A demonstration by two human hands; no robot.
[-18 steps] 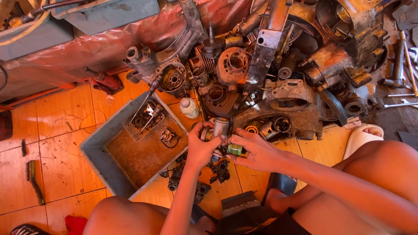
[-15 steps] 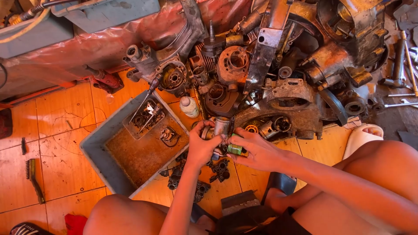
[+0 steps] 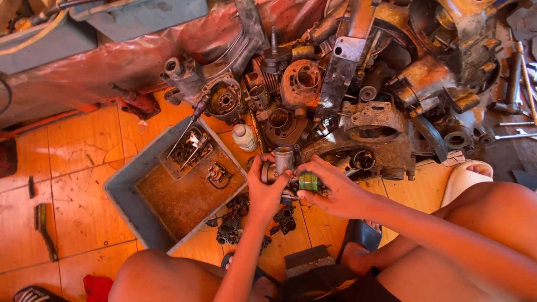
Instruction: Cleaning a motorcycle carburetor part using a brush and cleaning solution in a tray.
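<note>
While our left hand (image 3: pixel 267 187) gripped the carburetor (image 3: pixel 282 162), right fingers (image 3: pixel 313 168) pinched its green part (image 3: pixel 307 182); loose pieces (image 3: pixel 235 221) below our fingers remained unassembled.

grey plastic tray (image 3: pixel 120 193) left of both hands | heap of rusty metal engine parts (image 3: pixel 358 84) behind | small white plastic bottle (image 3: pixel 244 137) between tray and heap
</note>
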